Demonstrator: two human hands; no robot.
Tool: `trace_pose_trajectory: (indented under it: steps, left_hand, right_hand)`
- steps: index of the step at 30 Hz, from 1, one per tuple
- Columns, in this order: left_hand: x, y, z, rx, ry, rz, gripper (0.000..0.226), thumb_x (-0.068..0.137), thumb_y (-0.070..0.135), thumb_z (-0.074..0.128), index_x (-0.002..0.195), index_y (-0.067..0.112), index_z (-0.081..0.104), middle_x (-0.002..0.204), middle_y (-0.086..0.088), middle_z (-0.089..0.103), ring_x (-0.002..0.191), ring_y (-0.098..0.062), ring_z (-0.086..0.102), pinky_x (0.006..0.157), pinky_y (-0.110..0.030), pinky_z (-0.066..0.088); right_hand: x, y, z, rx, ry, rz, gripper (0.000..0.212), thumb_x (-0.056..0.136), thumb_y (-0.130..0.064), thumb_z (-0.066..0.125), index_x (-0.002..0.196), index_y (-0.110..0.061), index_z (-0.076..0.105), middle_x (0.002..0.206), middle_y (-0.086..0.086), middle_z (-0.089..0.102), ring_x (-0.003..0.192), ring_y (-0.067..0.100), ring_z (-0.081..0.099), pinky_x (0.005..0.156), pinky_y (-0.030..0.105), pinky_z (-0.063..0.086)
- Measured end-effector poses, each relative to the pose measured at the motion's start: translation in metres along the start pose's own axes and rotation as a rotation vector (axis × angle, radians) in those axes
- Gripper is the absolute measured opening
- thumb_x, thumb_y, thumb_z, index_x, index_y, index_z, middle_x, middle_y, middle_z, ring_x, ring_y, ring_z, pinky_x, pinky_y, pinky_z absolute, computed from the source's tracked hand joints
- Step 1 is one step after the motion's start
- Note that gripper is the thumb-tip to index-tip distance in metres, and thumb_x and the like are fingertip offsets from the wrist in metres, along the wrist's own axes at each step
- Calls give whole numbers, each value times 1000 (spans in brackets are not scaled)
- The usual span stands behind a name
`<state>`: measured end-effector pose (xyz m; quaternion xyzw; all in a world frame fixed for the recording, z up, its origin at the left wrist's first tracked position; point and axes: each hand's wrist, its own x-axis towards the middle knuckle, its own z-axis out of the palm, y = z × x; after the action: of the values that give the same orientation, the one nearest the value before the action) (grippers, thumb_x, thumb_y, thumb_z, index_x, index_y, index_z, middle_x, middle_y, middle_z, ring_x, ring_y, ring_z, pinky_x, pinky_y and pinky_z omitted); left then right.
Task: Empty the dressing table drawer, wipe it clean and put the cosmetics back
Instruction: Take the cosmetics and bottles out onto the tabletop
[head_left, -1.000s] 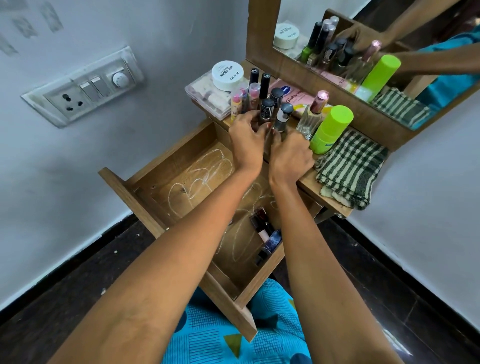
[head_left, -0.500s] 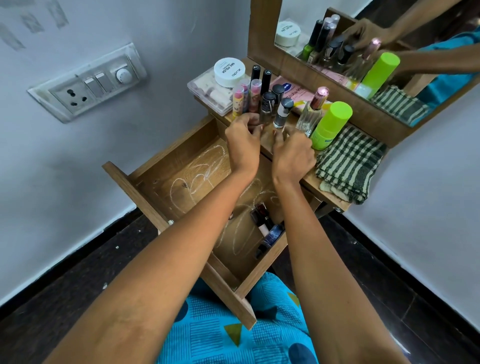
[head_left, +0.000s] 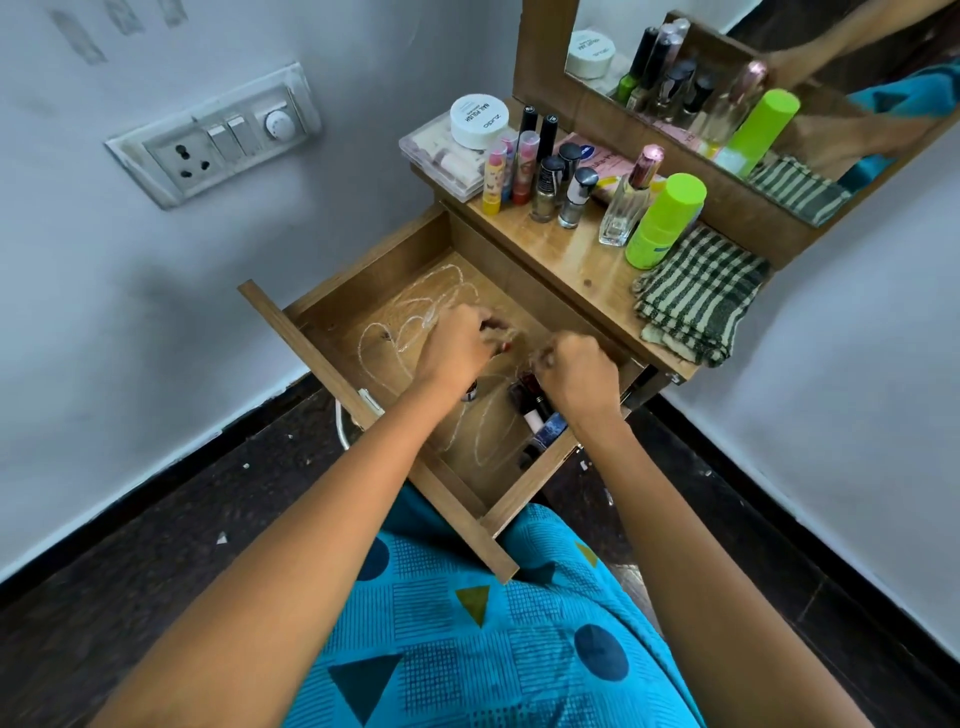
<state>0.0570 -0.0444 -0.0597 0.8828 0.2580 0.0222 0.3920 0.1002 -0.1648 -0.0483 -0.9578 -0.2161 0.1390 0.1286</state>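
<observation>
now left hand (head_left: 457, 347), right hand (head_left: 577, 375) inside drawer (head_left: 358, 270)

A white switchboard (head_left: 213, 137) sits on the wall (head_left: 130, 312), a mirror (head_left: 753, 78) at upper right, dark floor (head_left: 156, 519) below.

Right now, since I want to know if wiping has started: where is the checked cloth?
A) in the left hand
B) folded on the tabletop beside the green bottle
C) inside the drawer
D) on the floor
B: the checked cloth lies folded on the tabletop, beside the green bottle and outside the open drawer.
</observation>
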Motion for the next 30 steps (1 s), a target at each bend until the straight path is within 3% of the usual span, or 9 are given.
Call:
trace_pose_trajectory:
  steps: [1, 3, 6, 10, 16, 25, 30]
  left_hand:
    - [-3, -6, 0, 44, -14, -15, 29, 80, 11, 68, 109, 16, 66, 121, -4, 63, 87, -14, 60, 68, -21, 45]
    - [-7, -15, 0, 110, -37, -43, 35, 79, 8, 69, 112, 16, 63, 126, -3, 59, 99, -16, 61, 82, -29, 48]
    - [-13, -26, 0, 153, -72, -91, 42, 76, 4, 70, 116, 15, 61, 127, -7, 57, 111, -23, 56, 95, -34, 47]
    - [-16, -34, 3, 133, -63, -140, 41, 75, -2, 69, 113, 11, 62, 121, -10, 60, 108, -26, 57, 95, -38, 47]
    - [-20, -37, 5, 100, -45, -112, 24, 78, 1, 67, 100, 9, 67, 108, -11, 66, 101, -26, 61, 93, -36, 49]
    - [-21, -35, 5, 0, 19, -170, 19, 78, 1, 67, 95, 8, 69, 105, -9, 67, 101, -23, 60, 91, -30, 45]
    - [-21, -27, -1, -61, 89, -157, 18, 78, 4, 68, 96, 9, 69, 105, -8, 68, 99, -22, 62, 90, -32, 48]
  right_hand:
    - [-4, 1, 4, -9, -71, 6, 23, 91, -18, 54, 101, 0, 63, 104, 18, 66, 99, 32, 64, 79, 36, 50]
    - [-9, 2, 13, -51, -173, 3, 23, 90, -14, 55, 105, 1, 61, 109, 19, 63, 105, 32, 60, 82, 35, 49]
    - [-15, 1, 23, -215, -198, -5, 27, 93, -11, 51, 118, -3, 52, 120, 15, 58, 116, 29, 53, 90, 35, 47]
    - [-18, -4, 32, -369, -166, -3, 32, 96, -9, 38, 127, -5, 45, 129, 14, 52, 122, 28, 47, 100, 34, 39]
    - [-19, -10, 40, -448, -137, 22, 34, 97, -12, 36, 129, -8, 44, 131, 13, 51, 125, 28, 43, 103, 35, 35]
    - [-20, -4, 41, -316, -64, 1, 27, 94, -11, 42, 118, -8, 54, 122, 12, 58, 120, 27, 48, 101, 33, 35]
    - [-16, -3, 32, -97, -35, 30, 34, 88, -32, 56, 112, -8, 61, 110, 13, 64, 106, 28, 59, 92, 33, 42]
